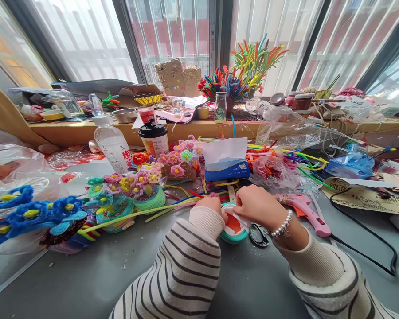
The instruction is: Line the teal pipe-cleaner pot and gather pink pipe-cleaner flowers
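A small turquoise pot (233,238), its outside seemingly wound with pipe cleaner, stands on the grey table in front of me. White tissue (242,216) lines its inside, with an orange patch (233,224) showing in the middle. My left hand (210,206) is closed at the pot's left rim, its fingertips partly hidden. From the right, my right hand (257,204) pinches the tissue at the rim. Black-handled scissors (259,235) lie just right of the pot. Behind it stands a blue and white tissue pack (226,160).
To the right lies a pink glue gun (307,212) with a black cord (362,252). Pipe-cleaner flower pots (115,210), a water bottle (111,144) and a lidded cup (154,139) stand to the left. Loose yellow pipe cleaners (133,218) cross the table.
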A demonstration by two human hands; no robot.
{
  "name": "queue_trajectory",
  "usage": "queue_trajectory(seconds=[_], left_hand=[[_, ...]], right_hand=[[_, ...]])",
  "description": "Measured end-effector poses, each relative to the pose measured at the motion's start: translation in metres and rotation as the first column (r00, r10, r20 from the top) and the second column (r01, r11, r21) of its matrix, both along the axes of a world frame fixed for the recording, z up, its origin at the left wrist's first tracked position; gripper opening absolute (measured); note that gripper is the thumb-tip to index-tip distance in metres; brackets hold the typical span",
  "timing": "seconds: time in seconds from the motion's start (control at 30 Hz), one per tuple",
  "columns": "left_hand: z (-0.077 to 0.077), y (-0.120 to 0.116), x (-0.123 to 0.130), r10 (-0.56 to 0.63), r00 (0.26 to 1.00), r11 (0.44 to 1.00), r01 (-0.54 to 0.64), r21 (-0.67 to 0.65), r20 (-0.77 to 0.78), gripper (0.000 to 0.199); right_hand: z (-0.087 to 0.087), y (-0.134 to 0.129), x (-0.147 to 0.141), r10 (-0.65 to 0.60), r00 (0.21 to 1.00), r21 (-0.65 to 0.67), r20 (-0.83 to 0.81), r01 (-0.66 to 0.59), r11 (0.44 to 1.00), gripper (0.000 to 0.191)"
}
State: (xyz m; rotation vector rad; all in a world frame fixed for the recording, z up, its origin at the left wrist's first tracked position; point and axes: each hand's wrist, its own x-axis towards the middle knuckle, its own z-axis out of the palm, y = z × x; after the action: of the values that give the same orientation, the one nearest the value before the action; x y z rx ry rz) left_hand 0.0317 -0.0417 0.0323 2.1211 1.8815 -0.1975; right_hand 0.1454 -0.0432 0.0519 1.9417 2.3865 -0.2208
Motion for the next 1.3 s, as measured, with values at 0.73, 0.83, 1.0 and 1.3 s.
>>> queue_trajectory(seconds=[0.73, 0.83, 1.0, 1.3], left_hand=[[-0.002, -0.008, 0.000, -0.013, 0.998, 0.998, 0.010, 0.054, 0.060, 0.032], [-0.004, -0.006, -0.002, -0.071, 0.992, 0.992, 0.058, 0.113, 0.109, 0.032], [-0.004, -0.006, 0.000, -0.115, 0.983, 0.977, 0.086, 0.196, 0.142, 0.030], [0.000, -0.006, 0.002, -0.115, 0.987, 0.983, 0.096, 0.158, 0.113, 0.015]], right_hand=[[0.004, -0.005, 0.003, 0.037, 0.998, 0.016, 0.052, -0.038, 0.999, 0.017], [0.006, -0.006, 0.006, 0.036, 0.997, -0.004, 0.062, -0.036, 0.999, 0.014], [0.006, -0.009, 0.002, -0.009, 0.999, -0.025, 0.048, 0.010, 1.000, 0.017], [0.005, -0.011, 0.001, 0.055, 0.996, -0.025, 0.068, -0.054, 0.998, 0.016]])
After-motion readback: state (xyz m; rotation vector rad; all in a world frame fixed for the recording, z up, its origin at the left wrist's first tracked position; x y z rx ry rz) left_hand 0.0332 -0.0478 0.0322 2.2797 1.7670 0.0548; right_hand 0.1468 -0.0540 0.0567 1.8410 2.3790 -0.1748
